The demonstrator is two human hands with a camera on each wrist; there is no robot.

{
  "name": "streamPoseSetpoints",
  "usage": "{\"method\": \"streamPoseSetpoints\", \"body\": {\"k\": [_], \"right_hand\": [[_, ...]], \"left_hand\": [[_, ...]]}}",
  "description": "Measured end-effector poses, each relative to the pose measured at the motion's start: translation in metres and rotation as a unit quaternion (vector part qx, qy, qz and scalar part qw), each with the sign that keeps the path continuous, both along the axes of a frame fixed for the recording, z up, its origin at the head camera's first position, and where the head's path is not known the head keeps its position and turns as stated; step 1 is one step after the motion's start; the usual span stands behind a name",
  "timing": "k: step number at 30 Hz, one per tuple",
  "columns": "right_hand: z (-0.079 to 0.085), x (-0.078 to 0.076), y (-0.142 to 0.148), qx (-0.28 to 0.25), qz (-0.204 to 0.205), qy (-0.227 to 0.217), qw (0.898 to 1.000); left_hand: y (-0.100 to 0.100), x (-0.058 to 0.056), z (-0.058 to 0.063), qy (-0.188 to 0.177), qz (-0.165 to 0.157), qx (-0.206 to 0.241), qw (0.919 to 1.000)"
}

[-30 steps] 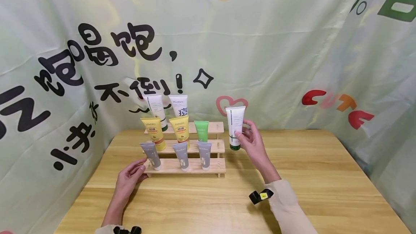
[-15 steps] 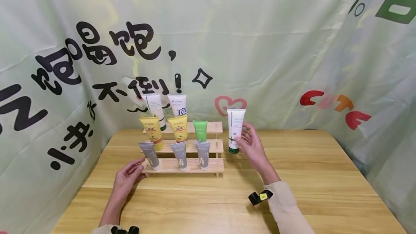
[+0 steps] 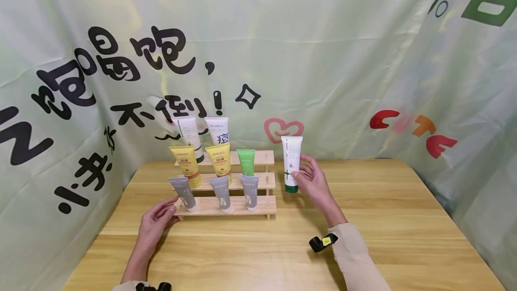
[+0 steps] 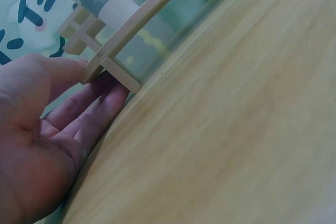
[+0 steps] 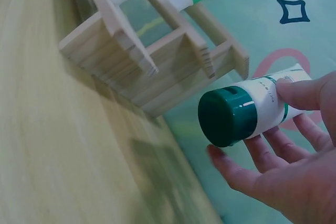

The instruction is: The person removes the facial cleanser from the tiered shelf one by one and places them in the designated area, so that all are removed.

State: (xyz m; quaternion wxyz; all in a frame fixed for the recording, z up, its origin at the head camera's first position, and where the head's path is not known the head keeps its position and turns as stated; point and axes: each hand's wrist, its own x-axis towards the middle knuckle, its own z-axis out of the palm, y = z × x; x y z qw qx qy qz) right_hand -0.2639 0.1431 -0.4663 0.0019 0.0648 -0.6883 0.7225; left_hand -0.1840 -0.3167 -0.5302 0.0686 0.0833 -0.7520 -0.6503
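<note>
In the head view my right hand holds a white squeeze tube upright above the table, right of a three-step wooden display rack. The thumb lies on the tube's front, with fingers behind it. Its dark green cap points down, apart from the rack in the right wrist view. My left hand grips the rack's lower left end. The left wrist view shows the thumb at the shelf's end and the fingers underneath, their tips partly hidden.
Grey tubes stand on the front step. Yellow tubes and a green tube occupy the middle one. Behind them are a white tube and a white-blue tube. A printed curtain hangs behind the table.
My right hand has lowered the white tube slightly and tipped it more upright. The head view has shifted a little, and the left hand stays at the rack.
</note>
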Motion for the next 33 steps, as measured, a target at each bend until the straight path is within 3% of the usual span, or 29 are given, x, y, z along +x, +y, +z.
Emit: {"method": "streamPoseSetpoints", "body": {"k": [11, 25, 33], "right_hand": [[-0.019, -0.009, 0.004, 0.028, -0.069, -0.021, 0.997], [-0.032, -0.017, -0.007, 0.06, -0.077, -0.05, 0.994], [-0.036, -0.019, -0.009, 0.159, -0.103, -0.042, 0.981]], "left_hand": [[0.001, 0.0, 0.0, -0.002, -0.002, 0.007, 1.0], [0.0, 0.0, -0.002, 0.02, -0.005, 0.021, 0.9996], [0.0, 0.0, -0.001, 0.025, -0.011, 0.028, 0.9992]]}}
